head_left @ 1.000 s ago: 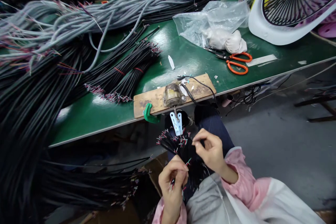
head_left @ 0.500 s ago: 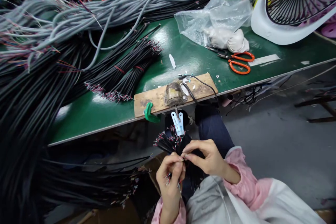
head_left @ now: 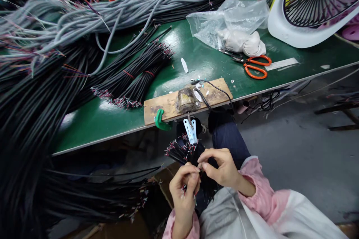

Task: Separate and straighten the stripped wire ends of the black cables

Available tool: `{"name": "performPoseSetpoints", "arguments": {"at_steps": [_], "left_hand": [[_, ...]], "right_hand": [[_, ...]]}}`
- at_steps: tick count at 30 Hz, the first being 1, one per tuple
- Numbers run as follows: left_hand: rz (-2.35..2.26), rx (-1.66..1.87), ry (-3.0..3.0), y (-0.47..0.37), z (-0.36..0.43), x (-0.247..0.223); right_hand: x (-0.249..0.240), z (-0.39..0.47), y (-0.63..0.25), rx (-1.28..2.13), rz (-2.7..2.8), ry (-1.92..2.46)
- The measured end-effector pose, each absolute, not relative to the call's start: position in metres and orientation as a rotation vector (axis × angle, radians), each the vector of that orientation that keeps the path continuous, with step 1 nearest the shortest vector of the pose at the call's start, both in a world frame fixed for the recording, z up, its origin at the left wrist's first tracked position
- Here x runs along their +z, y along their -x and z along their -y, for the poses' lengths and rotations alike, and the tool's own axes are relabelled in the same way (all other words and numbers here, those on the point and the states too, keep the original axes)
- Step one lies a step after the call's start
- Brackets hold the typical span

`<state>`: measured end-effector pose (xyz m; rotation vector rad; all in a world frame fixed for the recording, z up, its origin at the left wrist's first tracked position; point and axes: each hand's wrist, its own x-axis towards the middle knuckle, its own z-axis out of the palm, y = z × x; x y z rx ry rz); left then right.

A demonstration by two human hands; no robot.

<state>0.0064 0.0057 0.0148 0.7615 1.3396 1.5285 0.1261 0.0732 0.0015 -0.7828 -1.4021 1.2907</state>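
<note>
My left hand (head_left: pixel 182 188) is closed, with thin black cables in its fingers and their red and white wire ends poking out below the fingertips. Close beside it, my right hand (head_left: pixel 221 168) pinches at the wire end by the left thumb; the exact piece between the fingertips is too small to make out. Just beyond my hands, over my lap, stands a bundle of black cables (head_left: pixel 178 151) with red and white stripped ends. A light-blue clothespin (head_left: pixel 190 130) hangs at the shaft of a small grimy motor (head_left: pixel 186 101), touching neither hand.
The motor sits on a wooden board (head_left: pixel 159 106) held by a green clamp (head_left: pixel 161 120) at the table edge. Black cable bundles (head_left: pixel 134 71) and grey cables (head_left: pixel 117 11) cover the left. Orange-handled scissors (head_left: pixel 256 67), a plastic bag (head_left: pixel 207 22) and a fan (head_left: pixel 283 33) are right.
Both hands have shifted slightly to the right together. The right fingertips have rolled a little away from the left ones, still pinching.
</note>
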Motion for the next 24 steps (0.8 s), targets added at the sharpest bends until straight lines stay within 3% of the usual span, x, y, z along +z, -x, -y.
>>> {"name": "performPoseSetpoints", "arguments": {"at_steps": [6, 24], "left_hand": [[-1.344, 1.539, -0.753, -0.003, -0.003, 0.010], [-1.393, 1.544, -0.738, -0.001, -0.006, 0.005]], "right_hand": [[-0.004, -0.073, -0.127, 1.493, 1.322, 0.719], [-0.004, -0.070, -0.123, 1.466, 1.393, 0.758]]}}
